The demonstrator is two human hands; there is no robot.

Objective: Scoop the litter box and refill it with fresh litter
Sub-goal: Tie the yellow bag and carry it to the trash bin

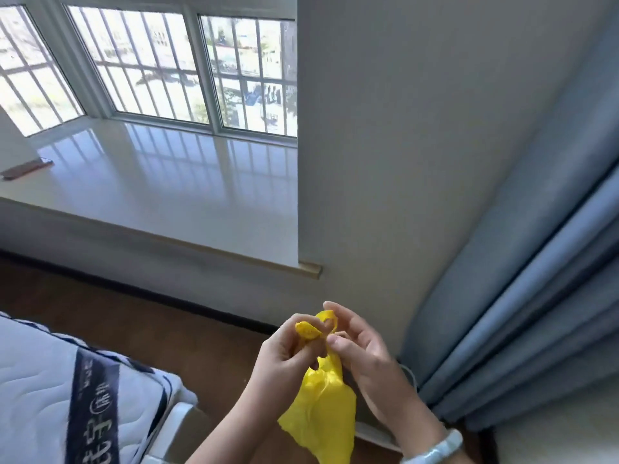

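Observation:
A yellow plastic bag [323, 410] hangs in front of me, low in the view, its body bunched and drooping. My left hand [284, 356] pinches one twisted handle of the bag at the top. My right hand [363, 353] grips the bag's neck, with the other handle looped over its fingers. The two hands are close together, almost touching. A pale bracelet [438, 445] sits on my right wrist. No litter box, scoop or litter shows in the view.
A white bay-window sill [160, 182] with barred windows lies ahead, a flat dark object [25, 169] on its left. Blue curtains [536, 296] hang at the right. A quilted mattress corner [67, 396] is at lower left over brown floor [167, 319].

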